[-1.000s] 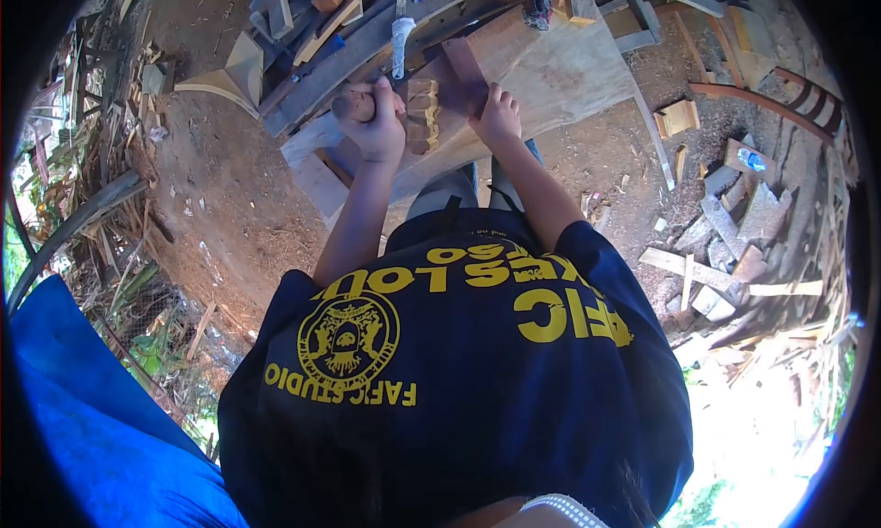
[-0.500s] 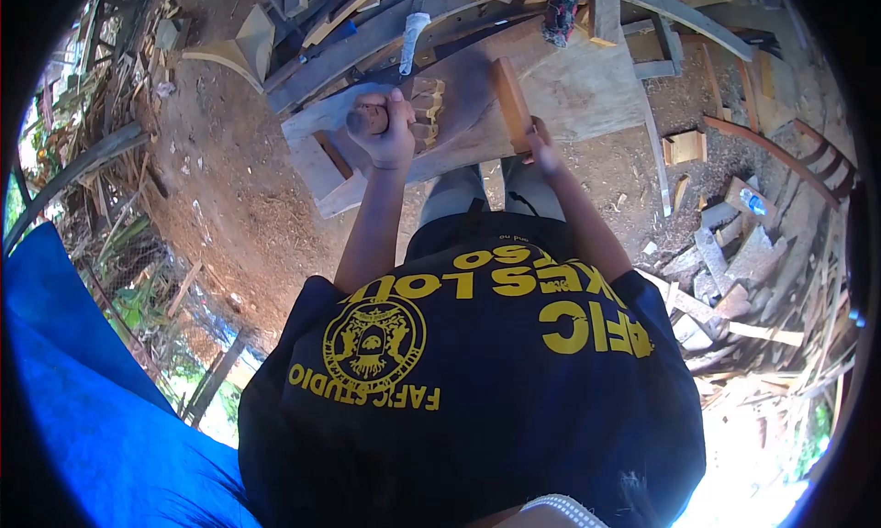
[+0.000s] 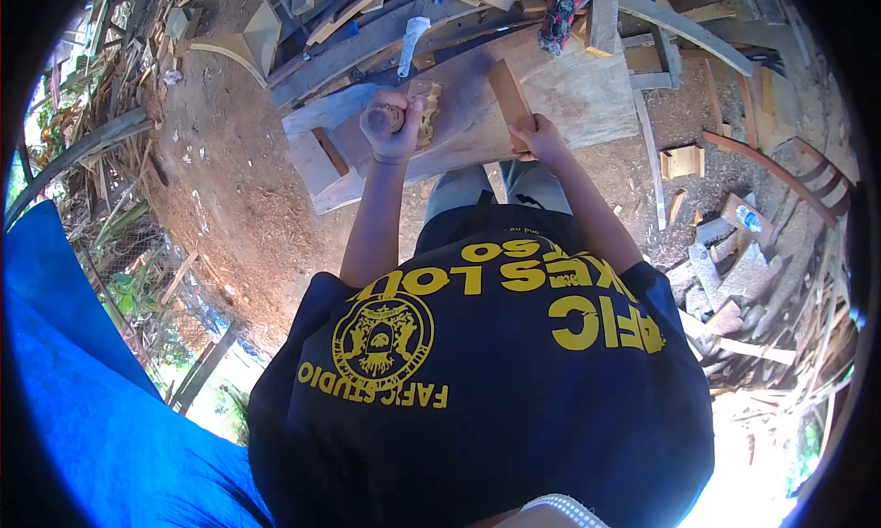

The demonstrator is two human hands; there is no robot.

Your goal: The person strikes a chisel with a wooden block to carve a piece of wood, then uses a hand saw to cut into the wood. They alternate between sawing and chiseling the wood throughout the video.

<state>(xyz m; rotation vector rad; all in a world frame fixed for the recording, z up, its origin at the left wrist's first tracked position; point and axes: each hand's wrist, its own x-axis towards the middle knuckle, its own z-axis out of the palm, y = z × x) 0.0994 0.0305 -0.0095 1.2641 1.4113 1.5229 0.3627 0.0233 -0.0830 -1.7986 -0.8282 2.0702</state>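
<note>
My left hand is closed round a wooden piece with a round, dark end, held over the left part of a wide board. Right beside those fingers lies a pale, rough-cut block with notched edges. In my right hand is a flat rectangular piece of wood, gripped at its near end and slanting away over the board. A rectangular slot shows near the board's left end. The board lies in front of my knees.
Timber offcuts and curved pieces are heaped beyond the board, with a white-wrapped blade-like tool among them. Scraps and a curved slatted frame lie on the right. Blue sheeting hangs at lower left.
My left hand has shifted slightly right and down, closer to the rough-cut block. The flat wood in my right hand has turned to show more of its broad face.
</note>
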